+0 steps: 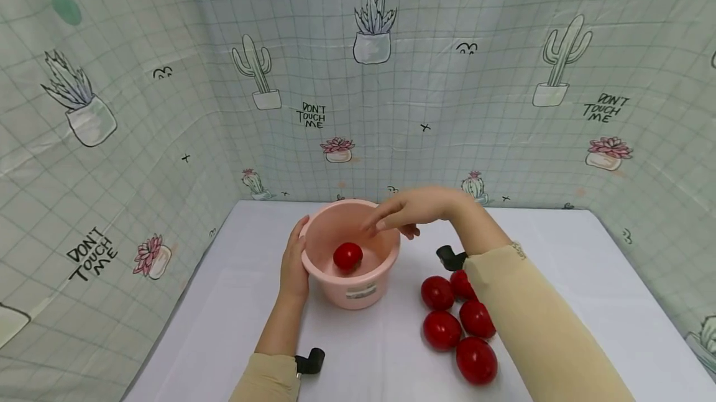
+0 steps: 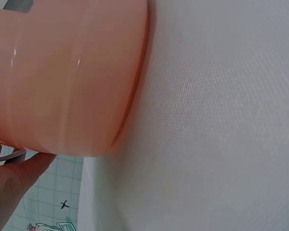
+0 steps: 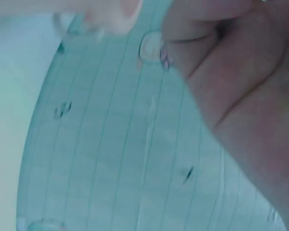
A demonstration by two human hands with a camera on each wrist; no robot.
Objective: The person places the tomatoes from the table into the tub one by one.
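A pink plastic bowl [image 1: 358, 290] stands on the white table [image 1: 559, 253] with one red tomato [image 1: 347, 256] inside. My left hand [image 1: 293, 262] rests flat against the bowl's left side; the left wrist view shows the bowl's pink wall [image 2: 67, 72] close up and part of my palm [image 2: 9, 185]. Above the bowl's right rim hovers my right hand [image 1: 398, 215], fingers relaxed and empty. Several red tomatoes [image 1: 442, 329] lie in a cluster to the right of the bowl, partly under my right forearm. The right wrist view shows only my blurred palm [image 3: 241, 91] and the backdrop.
A cactus-print cloth backdrop [image 1: 369, 79] encloses the table at the back and on both sides. Black wrist camera mounts [image 1: 310, 361] show at each sleeve. Bare white tabletop lies in front of the bowl and at the far right.
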